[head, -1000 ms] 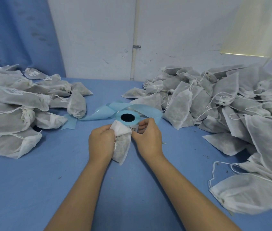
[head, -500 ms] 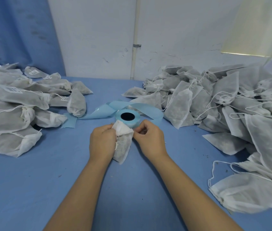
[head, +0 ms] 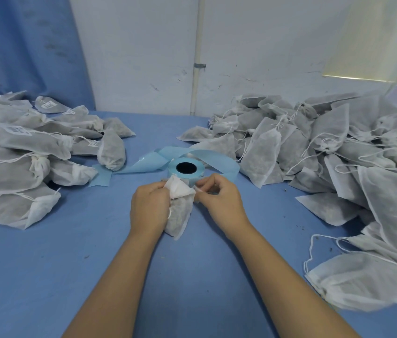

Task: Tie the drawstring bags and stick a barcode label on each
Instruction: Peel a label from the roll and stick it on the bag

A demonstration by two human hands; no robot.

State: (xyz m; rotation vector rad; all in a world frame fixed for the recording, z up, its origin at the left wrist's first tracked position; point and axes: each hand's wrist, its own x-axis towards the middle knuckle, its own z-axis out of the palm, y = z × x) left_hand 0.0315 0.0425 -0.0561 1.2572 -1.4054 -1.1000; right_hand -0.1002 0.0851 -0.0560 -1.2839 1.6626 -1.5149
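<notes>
In the middle of the blue table [head: 46, 276], just in front of the label roll [head: 173, 170], the left hand [head: 150, 206] is curling round a small drawstring bag [head: 180, 213] and holding it up. The right hand [head: 221, 201] is pinching something small and white at the bag's top. I cannot tell if it is string or a label. A second ago that hand was up at the roll, and now it is touching the bag. So the sticking part is probably starting.
</notes>
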